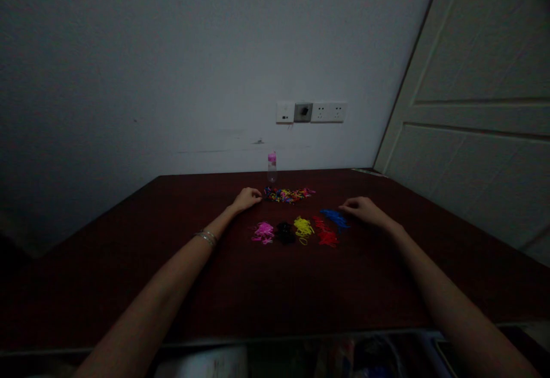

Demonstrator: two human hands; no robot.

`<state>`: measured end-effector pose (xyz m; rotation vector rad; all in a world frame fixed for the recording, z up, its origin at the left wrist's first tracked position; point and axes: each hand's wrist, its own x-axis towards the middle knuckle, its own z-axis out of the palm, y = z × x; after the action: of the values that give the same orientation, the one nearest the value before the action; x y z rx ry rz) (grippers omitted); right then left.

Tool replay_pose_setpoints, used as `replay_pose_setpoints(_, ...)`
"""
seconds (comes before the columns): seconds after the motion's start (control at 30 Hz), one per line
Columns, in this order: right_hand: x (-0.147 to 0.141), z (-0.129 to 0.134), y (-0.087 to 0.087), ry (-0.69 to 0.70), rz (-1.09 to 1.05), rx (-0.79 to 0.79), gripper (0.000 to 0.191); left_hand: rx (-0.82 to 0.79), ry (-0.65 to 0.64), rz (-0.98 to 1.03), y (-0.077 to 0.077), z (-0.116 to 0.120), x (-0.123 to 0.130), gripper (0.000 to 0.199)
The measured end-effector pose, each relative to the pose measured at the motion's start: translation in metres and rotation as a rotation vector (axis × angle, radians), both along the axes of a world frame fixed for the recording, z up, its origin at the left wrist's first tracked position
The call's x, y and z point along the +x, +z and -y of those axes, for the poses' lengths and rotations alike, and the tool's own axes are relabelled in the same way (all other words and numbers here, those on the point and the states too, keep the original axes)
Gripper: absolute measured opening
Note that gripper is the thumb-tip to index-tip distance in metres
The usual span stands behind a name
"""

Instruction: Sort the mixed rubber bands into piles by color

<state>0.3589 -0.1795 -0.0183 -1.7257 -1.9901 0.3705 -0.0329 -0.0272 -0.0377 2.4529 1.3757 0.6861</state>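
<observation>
Our left hand (248, 199) curls loosely by the tabled mixed loops (289, 196), our right hand (360, 208) bunches beside the blue loops (336, 218), holds unclear; we judge these light, stretchy, best pinched edgewise.

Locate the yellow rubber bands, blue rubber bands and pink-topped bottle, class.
Yellow rubber bands (303, 227), head view: pile's middle.
Blue rubber bands (336, 217), head view: pile's middle.
Pink-topped bottle (272, 170), head view: clear body.
</observation>
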Motion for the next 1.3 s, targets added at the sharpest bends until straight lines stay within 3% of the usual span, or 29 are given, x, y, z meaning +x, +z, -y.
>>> replay_pose_setpoints(0.27, 0.002, 0.0, -0.005, -0.006, -0.033, -0.001, 0.039, 0.04, -0.032, -0.073, 0.003, 0.006, 0.014, 0.028)
replay_pose_setpoints(0.47, 0.001, -0.001, -0.006, 0.001, -0.009, 0.008, 0.037, 0.025, 0.041, -0.143, 0.008, 0.013, 0.024, 0.023)
replay_pose_setpoints(0.67, 0.001, 0.0, -0.005, 0.014, 0.01, 0.008, 0.036, 0.046, 0.023, -0.082, 0.011, 0.016, 0.025, 0.02)
replay_pose_setpoints(0.83, 0.002, -0.002, -0.008, 0.018, 0.003, -0.003, 0.034, 0.035, 0.009, -0.028, 0.026, 0.025, 0.023, 0.02)
replay_pose_setpoints(1.07, 0.003, -0.007, -0.014, 0.011, -0.006, -0.001, 0.031, -0.025, -0.248, -0.065, 0.049, 0.058, 0.025, 0.02)
replay_pose_setpoints(1.3, 0.005, -0.009, -0.019, -0.002, -0.004, 0.002, 0.029, -0.162, -0.415, -0.05, 0.055, 0.095, 0.032, 0.019)
